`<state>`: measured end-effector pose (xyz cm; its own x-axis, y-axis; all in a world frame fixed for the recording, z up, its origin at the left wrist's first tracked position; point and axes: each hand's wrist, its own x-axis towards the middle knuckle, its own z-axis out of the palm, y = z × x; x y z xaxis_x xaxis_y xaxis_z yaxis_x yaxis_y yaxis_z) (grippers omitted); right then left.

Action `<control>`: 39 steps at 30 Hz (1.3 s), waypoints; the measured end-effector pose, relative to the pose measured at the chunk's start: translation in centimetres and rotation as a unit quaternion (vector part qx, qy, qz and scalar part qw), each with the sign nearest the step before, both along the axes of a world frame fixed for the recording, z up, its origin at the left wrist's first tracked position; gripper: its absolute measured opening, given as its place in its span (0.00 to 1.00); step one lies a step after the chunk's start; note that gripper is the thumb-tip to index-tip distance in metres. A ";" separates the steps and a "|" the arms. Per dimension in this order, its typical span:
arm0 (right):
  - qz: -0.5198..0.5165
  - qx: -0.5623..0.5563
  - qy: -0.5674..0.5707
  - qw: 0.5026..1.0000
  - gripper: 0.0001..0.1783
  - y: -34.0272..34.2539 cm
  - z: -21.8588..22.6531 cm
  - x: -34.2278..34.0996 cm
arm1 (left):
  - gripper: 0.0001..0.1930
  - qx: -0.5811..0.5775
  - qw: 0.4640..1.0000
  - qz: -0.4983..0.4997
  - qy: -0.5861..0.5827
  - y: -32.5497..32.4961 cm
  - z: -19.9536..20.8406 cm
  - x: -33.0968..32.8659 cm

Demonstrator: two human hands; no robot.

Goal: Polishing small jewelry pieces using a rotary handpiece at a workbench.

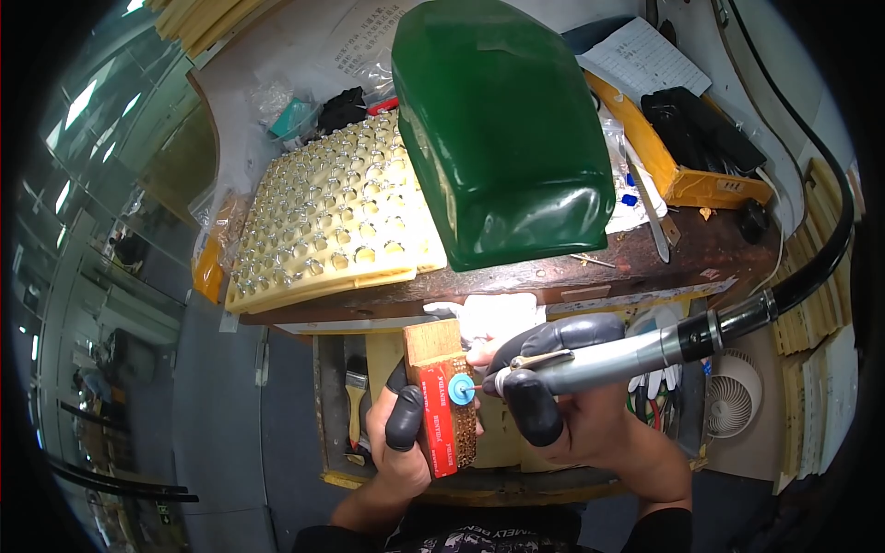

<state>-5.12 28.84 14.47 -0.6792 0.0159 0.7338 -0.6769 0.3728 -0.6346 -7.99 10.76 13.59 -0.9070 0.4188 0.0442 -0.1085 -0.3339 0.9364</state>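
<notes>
My left hand [401, 442], with black finger covers, grips a wooden block [433, 341] held upright and slightly tilted. A red printed label [438, 419] covers the block's near face, and its right side is brown and rough. My right hand [590, 433], also in black finger covers, is closed around a silver rotary handpiece [599, 364] pointing left. On the handpiece's thin shank sits a small light-blue disc [462, 389], which overlaps the block's right edge; whether it touches is hard to tell. A black flexible cable [834, 235] leads from the handpiece up the right side.
A pale yellow board [318, 288] with many metal rings lies on the bench's left. Beside it stands a large glossy green hood [507, 138]. An orange box [710, 191] and a metal blade [653, 221] are rightward. Below are an open drawer [327, 476], brush [356, 405] and fan [735, 396].
</notes>
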 end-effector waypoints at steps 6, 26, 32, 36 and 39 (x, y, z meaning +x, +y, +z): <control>-0.002 -0.029 -0.031 0.999 0.06 -0.2 0.2 0.2 | 0.36 0.000 1.000 0.000 0.005 0.0 -0.1 -0.1; -0.003 -0.006 -0.024 1.000 0.08 0.1 -0.2 0.4 | 0.37 -0.008 1.000 -0.004 -0.001 0.0 0.1 -0.1; -0.010 -0.029 -0.058 0.998 0.06 -0.1 0.0 0.6 | 0.36 -0.006 1.000 -0.001 0.009 -0.2 -0.2 -0.2; -0.001 -0.028 -0.044 0.999 0.06 -0.1 0.0 0.4 | 0.34 -0.010 1.000 -0.010 0.015 -0.1 -0.1 -0.2; -0.013 -0.032 -0.039 0.999 0.06 -0.2 0.2 0.5 | 0.34 -0.009 1.000 -0.009 0.017 -0.1 -0.1 -0.2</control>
